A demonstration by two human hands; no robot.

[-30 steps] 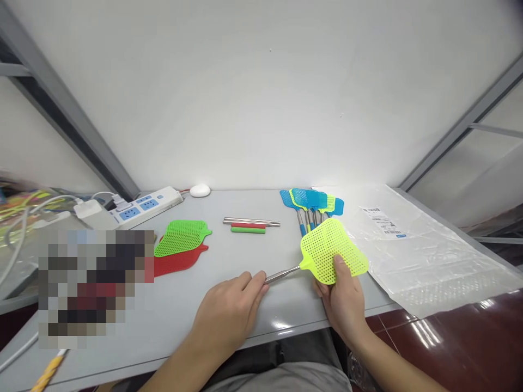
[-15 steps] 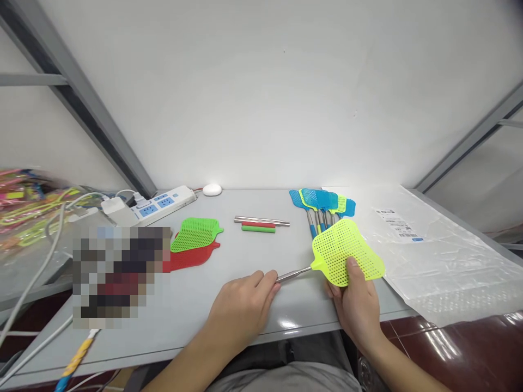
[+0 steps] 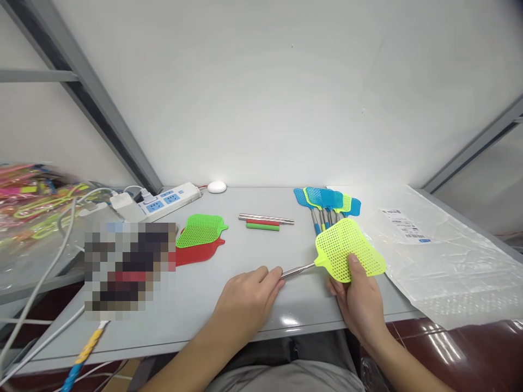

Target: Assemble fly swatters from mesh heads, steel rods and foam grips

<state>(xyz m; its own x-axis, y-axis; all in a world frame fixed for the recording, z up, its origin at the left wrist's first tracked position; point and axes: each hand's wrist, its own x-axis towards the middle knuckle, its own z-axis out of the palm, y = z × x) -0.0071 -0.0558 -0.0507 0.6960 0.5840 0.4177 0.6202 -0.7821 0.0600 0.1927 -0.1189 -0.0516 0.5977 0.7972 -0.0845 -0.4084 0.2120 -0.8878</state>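
Note:
A yellow fly swatter (image 3: 339, 247) is held between both hands above the front of the desk. My left hand (image 3: 249, 294) is closed round its metal rod (image 3: 298, 270), hiding the handle end. My right hand (image 3: 362, 294) grips the perforated head, thumb on top and fingers underneath. Behind the head lies a pile of blue and yellow fly swatters (image 3: 324, 197), their handles partly covered. Metal rods (image 3: 265, 218) rest at mid-desk beside a red tube (image 3: 262, 222) and a green tube (image 3: 262, 227). Further left, a green swatter head (image 3: 202, 230) overlaps a red swatter head (image 3: 200, 253).
A white power strip (image 3: 171, 200) with plugs and cables stands at the left, near a white rounded device (image 3: 217, 187). A pixelated object (image 3: 131, 267) lies in front. Plastic packaging (image 3: 433, 261) covers the right side. Bagged colourful items (image 3: 36, 201) sit far left.
The view has shifted slightly, so the desk items appear a little further right. Both hands keep their hold on the yellow fly swatter, with little other visible movement.

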